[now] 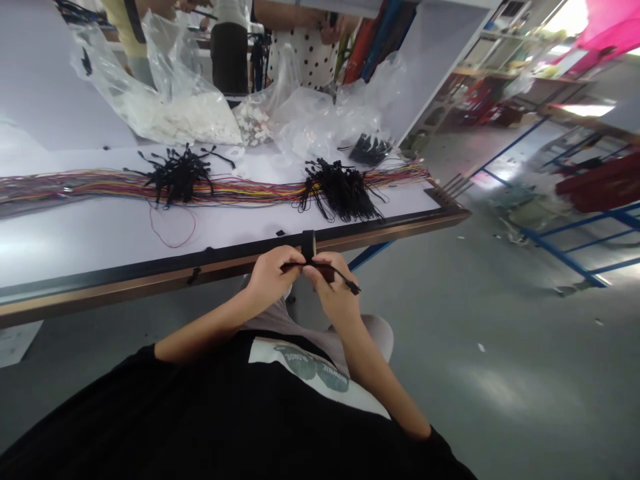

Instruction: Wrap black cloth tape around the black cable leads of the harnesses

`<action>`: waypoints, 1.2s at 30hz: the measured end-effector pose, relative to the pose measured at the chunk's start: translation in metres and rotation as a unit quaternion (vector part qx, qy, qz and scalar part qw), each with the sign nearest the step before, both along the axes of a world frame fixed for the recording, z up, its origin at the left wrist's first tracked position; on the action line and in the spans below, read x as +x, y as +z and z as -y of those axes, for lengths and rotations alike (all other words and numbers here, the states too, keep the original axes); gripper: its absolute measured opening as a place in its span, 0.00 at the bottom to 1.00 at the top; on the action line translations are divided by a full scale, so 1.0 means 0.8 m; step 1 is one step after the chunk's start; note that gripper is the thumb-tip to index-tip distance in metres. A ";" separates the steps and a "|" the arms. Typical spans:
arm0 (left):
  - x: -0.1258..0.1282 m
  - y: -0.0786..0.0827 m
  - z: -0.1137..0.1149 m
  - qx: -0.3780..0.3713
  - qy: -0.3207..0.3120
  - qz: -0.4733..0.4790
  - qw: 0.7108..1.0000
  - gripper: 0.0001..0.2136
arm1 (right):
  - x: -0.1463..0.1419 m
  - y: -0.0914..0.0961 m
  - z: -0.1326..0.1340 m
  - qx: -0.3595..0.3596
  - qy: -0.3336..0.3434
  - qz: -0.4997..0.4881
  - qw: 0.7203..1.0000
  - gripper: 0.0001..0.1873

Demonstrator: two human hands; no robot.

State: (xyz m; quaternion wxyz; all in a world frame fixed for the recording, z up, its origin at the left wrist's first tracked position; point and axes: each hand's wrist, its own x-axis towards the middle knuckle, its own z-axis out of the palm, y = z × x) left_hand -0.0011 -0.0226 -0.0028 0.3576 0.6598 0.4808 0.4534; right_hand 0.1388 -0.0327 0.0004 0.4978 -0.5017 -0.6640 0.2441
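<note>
My left hand (273,275) and my right hand (334,287) meet just below the near edge of the white table (100,233), above my lap. Both are closed on a thin black cable tie (320,268), whose tail sticks out to the right past my right hand. A black roll of tape (308,244) stands on the table edge right above my fingers. A pile of black cable ties (343,190) lies on a long bundle of coloured wires (240,190), with a second black pile (175,175) further left.
Clear plastic bags of white parts (195,117) sit at the back of the table. A loose red wire (173,227) curls on the table. Other people stand behind the table. Grey floor and blue metal racks (575,233) lie to the right.
</note>
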 end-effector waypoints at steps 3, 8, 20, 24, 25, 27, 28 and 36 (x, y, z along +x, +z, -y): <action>0.004 0.000 -0.001 -0.036 0.013 0.097 0.995 0.04 | 0.001 -0.004 -0.001 0.014 -0.027 -0.005 1.000 0.05; 0.002 0.004 -0.005 -0.213 -0.076 0.256 0.940 0.15 | -0.001 -0.006 0.001 0.029 0.005 -0.030 0.999 0.07; -0.027 0.010 0.007 -0.070 -0.229 0.076 0.968 0.33 | 0.014 -0.014 -0.013 -0.078 -0.022 -0.120 0.989 0.10; -0.018 0.006 -0.001 -0.056 -0.104 0.027 0.993 0.14 | 0.019 -0.003 -0.009 0.024 0.030 -0.055 0.998 0.08; -0.013 0.005 -0.002 -0.052 -0.058 0.032 0.996 0.11 | 0.018 -0.002 -0.008 0.046 0.031 -0.047 0.997 0.07; -0.003 0.003 -0.004 -0.031 -0.015 0.036 0.999 0.06 | 0.012 -0.002 -0.005 0.047 0.028 -0.051 0.997 0.06; 0.001 0.003 -0.003 -0.019 -0.014 0.033 0.999 0.05 | 0.009 -0.004 -0.003 0.025 0.027 -0.064 0.997 0.04; 0.009 -0.001 0.001 -0.058 -0.024 0.154 0.986 0.08 | -0.002 -0.017 -0.003 0.007 -0.061 -0.107 0.992 0.06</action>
